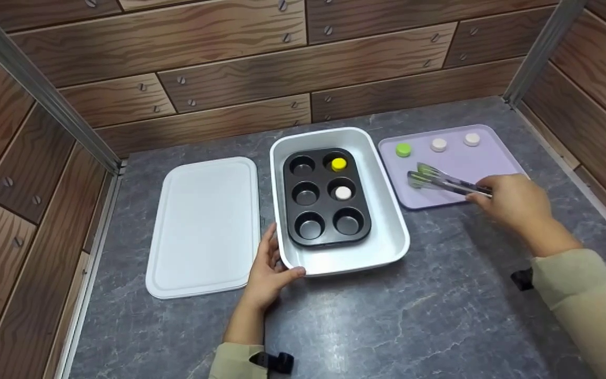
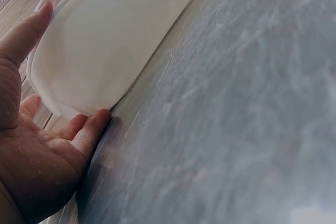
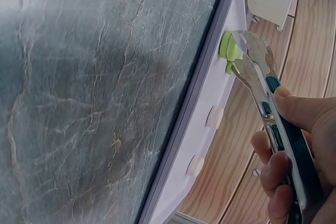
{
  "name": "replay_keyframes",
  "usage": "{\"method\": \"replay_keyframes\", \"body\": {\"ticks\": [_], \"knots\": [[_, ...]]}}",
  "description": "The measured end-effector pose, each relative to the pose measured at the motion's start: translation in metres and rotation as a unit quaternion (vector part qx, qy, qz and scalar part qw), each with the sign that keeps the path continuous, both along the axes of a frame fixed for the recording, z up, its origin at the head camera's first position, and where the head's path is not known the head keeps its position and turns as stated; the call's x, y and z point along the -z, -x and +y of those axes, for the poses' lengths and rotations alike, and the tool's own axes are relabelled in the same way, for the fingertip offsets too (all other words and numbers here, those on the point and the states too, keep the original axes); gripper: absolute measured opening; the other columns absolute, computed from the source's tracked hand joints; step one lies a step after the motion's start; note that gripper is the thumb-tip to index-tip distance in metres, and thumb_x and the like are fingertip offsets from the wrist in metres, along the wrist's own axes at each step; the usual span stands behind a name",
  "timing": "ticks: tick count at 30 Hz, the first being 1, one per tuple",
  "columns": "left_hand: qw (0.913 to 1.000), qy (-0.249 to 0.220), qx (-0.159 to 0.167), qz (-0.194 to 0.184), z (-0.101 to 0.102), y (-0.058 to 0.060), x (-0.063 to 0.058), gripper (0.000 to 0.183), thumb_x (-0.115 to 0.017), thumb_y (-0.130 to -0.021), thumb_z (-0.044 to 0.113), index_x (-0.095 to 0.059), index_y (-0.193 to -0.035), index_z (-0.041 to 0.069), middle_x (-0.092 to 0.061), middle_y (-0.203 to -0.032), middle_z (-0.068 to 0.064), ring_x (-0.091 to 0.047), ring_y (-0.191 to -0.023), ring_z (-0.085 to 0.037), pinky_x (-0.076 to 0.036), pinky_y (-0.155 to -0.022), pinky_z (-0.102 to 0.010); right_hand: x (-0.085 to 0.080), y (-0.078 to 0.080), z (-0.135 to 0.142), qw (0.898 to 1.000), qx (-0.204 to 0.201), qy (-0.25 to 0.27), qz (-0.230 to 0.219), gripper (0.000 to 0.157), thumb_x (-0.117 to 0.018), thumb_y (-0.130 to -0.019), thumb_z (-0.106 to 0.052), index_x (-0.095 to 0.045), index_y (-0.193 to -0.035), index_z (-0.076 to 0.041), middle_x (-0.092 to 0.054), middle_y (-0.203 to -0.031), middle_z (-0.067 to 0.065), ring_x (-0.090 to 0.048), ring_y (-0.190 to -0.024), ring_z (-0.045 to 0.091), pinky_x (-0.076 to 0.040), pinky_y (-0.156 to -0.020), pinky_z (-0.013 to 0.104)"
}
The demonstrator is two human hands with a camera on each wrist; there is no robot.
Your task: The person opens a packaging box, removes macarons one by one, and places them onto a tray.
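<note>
My left hand is at the near left corner of a deep white tray, thumb at the front rim and extended fingers along the left side. Inside the tray sits a black muffin pan. Its far right cup holds a yellow round piece; the middle right cup holds a white one. In my right hand I grip metal tongs, tips low over a purple tray. The tips look greenish; whether they hold a piece is unclear. Behind them is a green round piece.
Two white round pieces lie toward the back of the purple tray: one in the middle, another at right. Left of the deep tray lies a flat white lid. Wood-patterned walls enclose the grey marbled table.
</note>
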State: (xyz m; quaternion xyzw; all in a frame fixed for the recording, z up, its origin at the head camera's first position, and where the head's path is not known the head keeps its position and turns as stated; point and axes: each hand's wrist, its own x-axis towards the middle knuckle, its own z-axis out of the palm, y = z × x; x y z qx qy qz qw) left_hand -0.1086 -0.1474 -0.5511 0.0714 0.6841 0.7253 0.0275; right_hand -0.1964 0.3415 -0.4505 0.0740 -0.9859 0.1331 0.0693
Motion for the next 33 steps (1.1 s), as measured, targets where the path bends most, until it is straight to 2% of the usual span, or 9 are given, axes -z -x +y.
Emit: {"method": "replay_keyframes", "body": {"ticks": [6, 13, 19, 23, 28, 33], "knots": [[1.0, -0.005, 0.001, 0.003, 0.0, 0.0, 0.0, 0.118, -0.094, -0.079, 0.002, -0.016, -0.168, 0.004, -0.04, -0.159, -0.031, -0.048, -0.141, -0.045, -0.053, -0.105, -0.049, -0.001, 0.0, 0.001, 1.0, 0.011, 0.014, -0.019, 0.033, -0.08, -0.094, -0.031, -0.077, -0.111, -0.003, -0.074, -0.092, 0.022, -0.066, -0.073, 0.038, -0.047, -0.057, 0.063], [0.9999, -0.011, 0.007, 0.009, -0.002, 0.0, 0.001, 0.121, -0.096, -0.078, 0.008, -0.015, -0.169, 0.004, -0.039, -0.159, -0.031, -0.047, -0.142, -0.046, -0.052, -0.105, -0.049, -0.012, -0.004, -0.005, 0.997, 0.032, 0.07, 0.028, 0.041, -0.081, -0.095, -0.032, -0.075, -0.117, 0.002, -0.074, -0.096, 0.026, -0.068, -0.081, 0.045, -0.046, -0.064, 0.063], [0.9998, -0.017, 0.005, 0.006, -0.004, -0.001, 0.001, 0.122, -0.096, -0.078, 0.008, -0.015, -0.169, 0.004, -0.038, -0.16, -0.031, -0.047, -0.142, -0.046, -0.053, -0.105, -0.049, -0.022, -0.008, -0.035, 0.994, -0.004, 0.084, 0.072, 0.042, -0.085, -0.091, -0.03, -0.076, -0.117, 0.002, -0.075, -0.103, 0.028, -0.07, -0.089, 0.049, -0.049, -0.072, 0.064], [0.9999, -0.014, 0.001, 0.004, -0.003, 0.0, 0.0, 0.12, -0.094, -0.079, 0.004, -0.015, -0.169, 0.004, -0.039, -0.159, -0.031, -0.048, -0.141, -0.045, -0.053, -0.104, -0.048, -0.023, -0.008, -0.06, 0.992, -0.033, 0.092, 0.081, 0.047, -0.088, -0.089, -0.029, -0.074, -0.122, 0.002, -0.075, -0.102, 0.03, -0.07, -0.087, 0.049, -0.05, -0.071, 0.063], [1.0, -0.008, 0.002, 0.004, 0.0, 0.0, 0.001, 0.12, -0.095, -0.079, 0.006, -0.016, -0.168, 0.003, -0.04, -0.159, -0.031, -0.049, -0.141, -0.044, -0.053, -0.104, -0.047, -0.018, -0.004, -0.083, 0.99, -0.06, 0.097, 0.085, 0.041, -0.089, -0.087, -0.028, -0.077, -0.116, -0.001, -0.077, -0.099, 0.024, -0.071, -0.083, 0.047, -0.05, -0.069, 0.062], [0.9999, -0.011, 0.001, 0.006, 0.001, 0.0, 0.001, 0.12, -0.096, -0.078, 0.008, -0.016, -0.168, 0.003, -0.04, -0.159, -0.031, -0.049, -0.14, -0.045, -0.054, -0.103, -0.046, -0.014, 0.0, -0.097, 0.992, -0.069, 0.091, 0.061, 0.042, -0.088, -0.088, -0.031, -0.078, -0.117, -0.003, -0.078, -0.101, 0.022, -0.072, -0.087, 0.047, -0.051, -0.071, 0.063]]}}
